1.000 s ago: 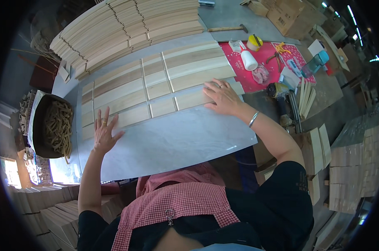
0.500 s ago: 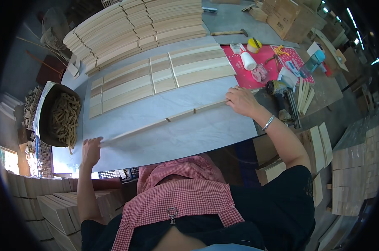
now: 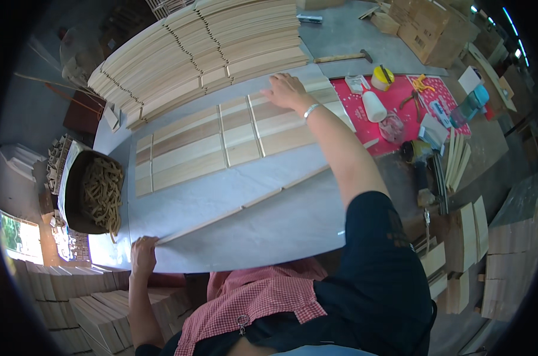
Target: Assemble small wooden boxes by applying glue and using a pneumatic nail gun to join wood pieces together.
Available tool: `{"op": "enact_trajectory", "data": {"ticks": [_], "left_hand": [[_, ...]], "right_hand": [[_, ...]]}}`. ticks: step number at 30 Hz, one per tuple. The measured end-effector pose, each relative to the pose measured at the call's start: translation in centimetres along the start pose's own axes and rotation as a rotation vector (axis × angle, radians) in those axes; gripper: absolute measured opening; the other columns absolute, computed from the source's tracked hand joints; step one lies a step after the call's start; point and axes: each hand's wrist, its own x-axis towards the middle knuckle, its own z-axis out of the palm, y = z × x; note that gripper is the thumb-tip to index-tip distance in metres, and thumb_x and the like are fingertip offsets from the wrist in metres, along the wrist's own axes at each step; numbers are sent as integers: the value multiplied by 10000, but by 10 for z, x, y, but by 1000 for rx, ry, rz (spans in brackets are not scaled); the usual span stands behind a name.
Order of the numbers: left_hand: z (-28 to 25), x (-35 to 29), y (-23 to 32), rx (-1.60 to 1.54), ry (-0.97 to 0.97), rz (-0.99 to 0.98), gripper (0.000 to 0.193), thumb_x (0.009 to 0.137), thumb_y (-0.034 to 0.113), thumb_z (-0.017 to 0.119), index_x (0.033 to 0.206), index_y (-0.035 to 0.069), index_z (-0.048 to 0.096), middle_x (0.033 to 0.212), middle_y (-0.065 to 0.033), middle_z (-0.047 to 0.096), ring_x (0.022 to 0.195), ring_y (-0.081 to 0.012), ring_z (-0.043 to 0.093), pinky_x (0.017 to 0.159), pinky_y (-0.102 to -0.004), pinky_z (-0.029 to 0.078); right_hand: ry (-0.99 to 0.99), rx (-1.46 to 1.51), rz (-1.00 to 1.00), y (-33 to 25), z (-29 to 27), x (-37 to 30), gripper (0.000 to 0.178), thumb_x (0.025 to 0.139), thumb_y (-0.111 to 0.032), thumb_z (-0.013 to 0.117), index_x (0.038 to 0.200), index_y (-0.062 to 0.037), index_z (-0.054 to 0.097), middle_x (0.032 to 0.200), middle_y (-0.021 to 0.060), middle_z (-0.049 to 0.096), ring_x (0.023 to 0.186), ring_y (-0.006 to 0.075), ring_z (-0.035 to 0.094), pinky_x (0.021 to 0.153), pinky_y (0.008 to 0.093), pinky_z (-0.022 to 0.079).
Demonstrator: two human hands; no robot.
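A long thin wooden strip (image 3: 262,199) with small notches stands or lies slantwise across the near part of the grey table (image 3: 221,252). At its left end my left hand (image 3: 143,256) pinches it. The strip's other end runs behind my right forearm. Farther off lie several flat grooved boards (image 3: 186,142), side by side, with their grooves lined up. Above the far edge of these boards my right hand (image 3: 285,92) is open, fingers apart, nothing in it; whether it touches them I cannot tell. Just beyond it rises a tall stack of notched wooden strips (image 3: 162,71).
On the left a dark bin (image 3: 76,204) holds tan strips. To the right, a red dotted mat (image 3: 364,133) carries a white bottle (image 3: 374,107), yellow tape (image 3: 382,77) and pliers (image 3: 412,102). A nail gun (image 3: 422,172), hammer (image 3: 343,57) and blue-lidded bottle (image 3: 470,105) lie around it.
My right hand has let go of the strip's right end and moved up and left over the boards. My left hand has closed on the left end. The view has shifted slightly.
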Motion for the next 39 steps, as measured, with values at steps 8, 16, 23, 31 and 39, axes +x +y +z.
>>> {"op": "enact_trajectory", "data": {"ticks": [8, 16, 23, 31, 39], "left_hand": [[-4, 9, 11, -4, -57, -86, 261, 824, -73, 592, 1018, 13, 744, 966, -119, 730, 878, -304, 655, 882, -401, 496], [-4, 16, 17, 1, -71, -116, 267, 821, -83, 591, 1025, 9, 736, 991, -125, 724, 901, -298, 651, 877, -399, 495], [-1, 12, 12, -26, -80, -139, 274, 821, -88, 584, 1031, 5, 733, 999, -132, 719, 913, -304, 649, 845, -394, 505], [1, 9, 8, -44, -57, -130, 283, 821, -99, 567, 1031, 2, 728, 995, -135, 699, 898, -308, 634, 821, -394, 504], [2, 9, 6, -60, -51, -112, 287, 812, -109, 573, 1035, 4, 715, 990, -131, 682, 891, -302, 626, 825, -392, 501]], "right_hand": [[-82, -164, 110, 15, 5, 17, 463, 998, -394, 514, 1198, -13, 684, 1194, 169, 666, 1085, 351, 618, 970, 476, 465], [122, 37, 166, 92, -9, -17, 303, 905, -144, 554, 1139, -47, 721, 1165, 189, 666, 1025, 363, 635, 913, 421, 518], [-4, 352, 459, 192, -19, -69, 524, 861, -22, 524, 1373, -92, 615, 1365, 180, 608, 1236, 382, 583, 1025, 428, 492], [-141, 289, 480, 146, -36, -77, 561, 884, 36, 472, 1423, -87, 570, 1523, 133, 481, 1398, 346, 451, 1160, 391, 382], [-255, 127, 380, 139, -50, -102, 502, 888, 43, 478, 1365, -49, 605, 1506, 143, 495, 1375, 349, 474, 1140, 391, 402]]}}
